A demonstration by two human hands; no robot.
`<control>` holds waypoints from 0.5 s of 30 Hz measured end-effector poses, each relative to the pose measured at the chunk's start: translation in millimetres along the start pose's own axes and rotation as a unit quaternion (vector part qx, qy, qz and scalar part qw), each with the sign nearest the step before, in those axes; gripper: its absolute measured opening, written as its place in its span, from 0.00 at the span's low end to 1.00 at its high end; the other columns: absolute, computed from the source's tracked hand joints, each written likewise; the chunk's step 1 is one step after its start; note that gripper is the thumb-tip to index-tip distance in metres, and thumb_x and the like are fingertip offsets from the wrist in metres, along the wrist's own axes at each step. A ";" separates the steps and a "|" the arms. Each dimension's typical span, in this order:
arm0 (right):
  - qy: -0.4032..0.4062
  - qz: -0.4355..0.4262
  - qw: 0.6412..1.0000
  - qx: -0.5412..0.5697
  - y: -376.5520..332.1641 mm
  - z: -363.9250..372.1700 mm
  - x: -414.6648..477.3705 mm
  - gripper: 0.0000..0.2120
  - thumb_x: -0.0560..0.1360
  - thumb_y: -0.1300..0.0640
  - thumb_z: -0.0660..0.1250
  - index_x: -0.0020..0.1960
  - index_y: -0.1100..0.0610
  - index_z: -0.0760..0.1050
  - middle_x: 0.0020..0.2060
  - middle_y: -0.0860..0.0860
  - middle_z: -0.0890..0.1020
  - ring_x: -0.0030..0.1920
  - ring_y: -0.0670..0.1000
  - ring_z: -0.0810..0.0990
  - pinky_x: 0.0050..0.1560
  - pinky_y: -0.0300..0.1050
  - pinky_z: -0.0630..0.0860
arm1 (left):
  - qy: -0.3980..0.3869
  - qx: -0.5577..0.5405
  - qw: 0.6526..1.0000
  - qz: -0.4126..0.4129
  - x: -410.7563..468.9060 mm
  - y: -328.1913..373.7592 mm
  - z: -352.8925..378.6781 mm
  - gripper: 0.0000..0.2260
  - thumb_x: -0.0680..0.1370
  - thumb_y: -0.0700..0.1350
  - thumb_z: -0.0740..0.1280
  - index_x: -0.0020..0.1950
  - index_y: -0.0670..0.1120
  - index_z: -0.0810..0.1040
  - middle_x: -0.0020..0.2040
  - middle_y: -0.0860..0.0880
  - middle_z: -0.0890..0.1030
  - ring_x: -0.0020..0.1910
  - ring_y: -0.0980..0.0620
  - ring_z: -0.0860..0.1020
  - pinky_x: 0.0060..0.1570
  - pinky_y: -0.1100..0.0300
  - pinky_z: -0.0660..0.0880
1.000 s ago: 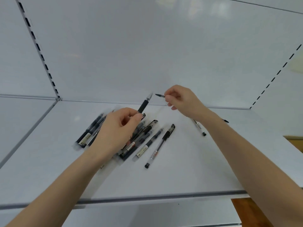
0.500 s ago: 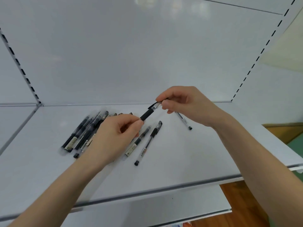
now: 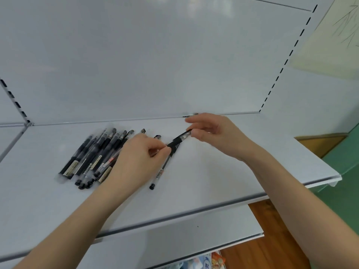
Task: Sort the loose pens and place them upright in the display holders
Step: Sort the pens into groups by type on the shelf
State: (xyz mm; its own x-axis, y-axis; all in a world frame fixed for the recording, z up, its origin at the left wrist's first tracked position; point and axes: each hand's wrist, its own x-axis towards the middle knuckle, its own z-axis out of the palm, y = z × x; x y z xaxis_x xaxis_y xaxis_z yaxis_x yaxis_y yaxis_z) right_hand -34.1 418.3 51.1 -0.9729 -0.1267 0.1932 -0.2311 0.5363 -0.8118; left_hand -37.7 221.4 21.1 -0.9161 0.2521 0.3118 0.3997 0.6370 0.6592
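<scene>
The left hand (image 3: 139, 158) and right hand (image 3: 215, 134) are each pinching one end of a pen (image 3: 177, 141) above the shelf (image 3: 213, 181), while the loose pens (image 3: 93, 156) are lying flat toward its back left corner with no holders in view, so the sorting is seemingly only beginning.

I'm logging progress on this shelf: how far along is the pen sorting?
Done: nothing visible; no holder is in view, no pen stands upright. In hand: a black-grip pen, gripped at either end by the left hand and right hand. Left: the pile of pens and a single pen lying flat on the shelf.
</scene>
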 end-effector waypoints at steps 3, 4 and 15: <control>0.129 0.067 0.977 -0.159 23.5 -6.1 -0.6 0.04 0.75 0.57 0.65 0.49 0.54 0.77 0.39 0.47 0.80 0.38 0.46 0.77 0.40 0.33 0.70 | 0.034 0.145 0.989 -0.006 1.9 -4.0 7.7 0.11 0.76 0.47 0.61 0.46 0.44 0.80 0.44 0.45 0.76 0.46 0.45 0.75 0.41 0.57 0.67; 0.132 0.091 0.960 -0.230 29.8 -7.2 -1.1 0.05 0.75 0.55 0.65 0.47 0.56 0.77 0.39 0.49 0.80 0.39 0.48 0.77 0.42 0.37 0.71 | 0.037 0.172 0.984 -0.012 1.1 -5.8 8.7 0.10 0.76 0.46 0.60 0.48 0.44 0.79 0.45 0.46 0.76 0.47 0.46 0.75 0.39 0.57 0.66; 0.152 0.123 0.973 -0.120 24.2 4.3 -7.0 0.07 0.73 0.60 0.64 0.40 0.62 0.79 0.32 0.50 0.79 0.33 0.46 0.75 0.37 0.37 0.72 | 0.049 0.049 0.998 -0.008 11.9 0.9 6.1 0.11 0.78 0.48 0.60 0.48 0.43 0.78 0.40 0.48 0.79 0.44 0.46 0.77 0.44 0.57 0.70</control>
State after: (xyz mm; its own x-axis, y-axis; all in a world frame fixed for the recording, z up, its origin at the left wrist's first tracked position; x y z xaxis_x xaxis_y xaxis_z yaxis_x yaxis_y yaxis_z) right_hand -32.9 428.7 27.8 -0.9449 0.2642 0.1933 0.0517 0.7035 -0.7088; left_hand -48.5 229.4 21.2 -0.9132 0.1718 0.3695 0.3747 0.7100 0.5962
